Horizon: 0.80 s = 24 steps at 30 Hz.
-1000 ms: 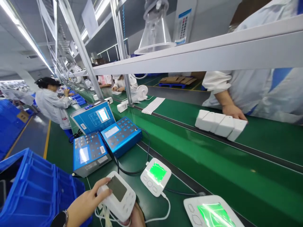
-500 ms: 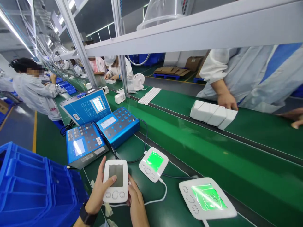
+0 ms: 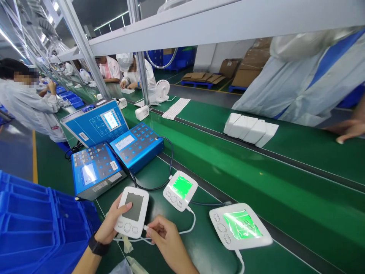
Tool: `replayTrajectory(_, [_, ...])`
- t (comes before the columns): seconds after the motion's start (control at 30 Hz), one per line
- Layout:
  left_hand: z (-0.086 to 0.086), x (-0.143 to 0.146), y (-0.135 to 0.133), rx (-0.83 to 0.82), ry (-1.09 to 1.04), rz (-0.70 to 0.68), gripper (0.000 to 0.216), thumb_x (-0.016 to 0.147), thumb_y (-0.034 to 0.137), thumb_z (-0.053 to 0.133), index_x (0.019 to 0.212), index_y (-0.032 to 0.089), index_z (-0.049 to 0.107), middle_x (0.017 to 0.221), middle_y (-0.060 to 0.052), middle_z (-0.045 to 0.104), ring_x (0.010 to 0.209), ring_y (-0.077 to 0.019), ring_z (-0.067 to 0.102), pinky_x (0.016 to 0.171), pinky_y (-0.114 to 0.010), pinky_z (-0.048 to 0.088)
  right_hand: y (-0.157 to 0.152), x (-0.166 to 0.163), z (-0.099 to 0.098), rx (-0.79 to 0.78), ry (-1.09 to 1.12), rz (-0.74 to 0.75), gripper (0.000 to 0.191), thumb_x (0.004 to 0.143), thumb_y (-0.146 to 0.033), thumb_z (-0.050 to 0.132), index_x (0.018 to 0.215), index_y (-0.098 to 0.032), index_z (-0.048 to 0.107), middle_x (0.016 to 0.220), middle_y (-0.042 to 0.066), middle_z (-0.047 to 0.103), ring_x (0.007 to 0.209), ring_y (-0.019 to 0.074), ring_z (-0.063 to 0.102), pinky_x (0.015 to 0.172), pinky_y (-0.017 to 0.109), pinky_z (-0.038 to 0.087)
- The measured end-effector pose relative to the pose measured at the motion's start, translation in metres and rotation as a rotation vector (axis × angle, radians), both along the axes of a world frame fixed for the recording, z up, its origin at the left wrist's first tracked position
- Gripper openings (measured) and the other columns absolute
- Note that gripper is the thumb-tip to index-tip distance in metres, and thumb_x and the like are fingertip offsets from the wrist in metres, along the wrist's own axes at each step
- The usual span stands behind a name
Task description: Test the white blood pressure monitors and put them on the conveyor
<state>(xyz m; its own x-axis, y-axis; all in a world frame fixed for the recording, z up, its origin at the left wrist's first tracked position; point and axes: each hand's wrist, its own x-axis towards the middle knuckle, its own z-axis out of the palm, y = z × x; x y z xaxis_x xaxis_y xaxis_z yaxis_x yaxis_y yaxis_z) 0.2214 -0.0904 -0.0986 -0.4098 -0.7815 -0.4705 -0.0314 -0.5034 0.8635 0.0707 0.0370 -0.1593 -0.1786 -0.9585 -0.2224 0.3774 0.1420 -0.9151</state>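
My left hand, a black band on its wrist, grips a white blood pressure monitor with its thumb over the dark screen. At the monitor's lower right side, my right hand pinches the plug of a white cable. Whether the plug is seated cannot be made out. Two more monitors lie on the green bench with lit green screens: a nearer-to-centre monitor and a right-hand monitor. White cables and dark hoses run to both.
Blue test boxes stand behind my hands, one propped up. Blue crates are stacked at left. Across the green channel, white housings stand in a row before a co-worker's gown. A metal shelf beam crosses above.
My right hand has come from beneath the monitor to its lower right side, now pinching the cable plug. The monitor has tilted. The co-worker's hand has left the white housings.
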Motion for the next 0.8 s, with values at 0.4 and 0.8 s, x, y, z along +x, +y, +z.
replayTrajectory(0.4, [0.009,-0.013,0.007,-0.44,-0.182,-0.106,0.086,0.082,0.051,0.08,0.156,0.025,0.044,0.146,-0.011,0.061,0.127,-0.0325,0.062,0.105,-0.04,0.052,-0.005,0.007,0.022,-0.006,0.242,-0.068,0.062,0.092,-0.031,0.065,0.15,-0.025,0.044,0.123,0.008,0.074,0.102,0.0255,0.073,0.087,0.036,0.057])
replayTrajectory(0.8, [-0.024,0.003,-0.011,-0.944,-0.732,-0.176,0.046,0.098,0.052,0.05,0.128,0.024,0.071,0.114,-0.011,0.072,0.107,-0.0309,0.068,0.093,-0.043,0.053,-0.005,0.029,0.0,0.114,0.109,-0.311,0.09,0.083,-0.036,0.073,0.161,-0.02,0.03,0.14,0.014,0.066,0.118,0.0294,0.071,0.098,0.04,0.06])
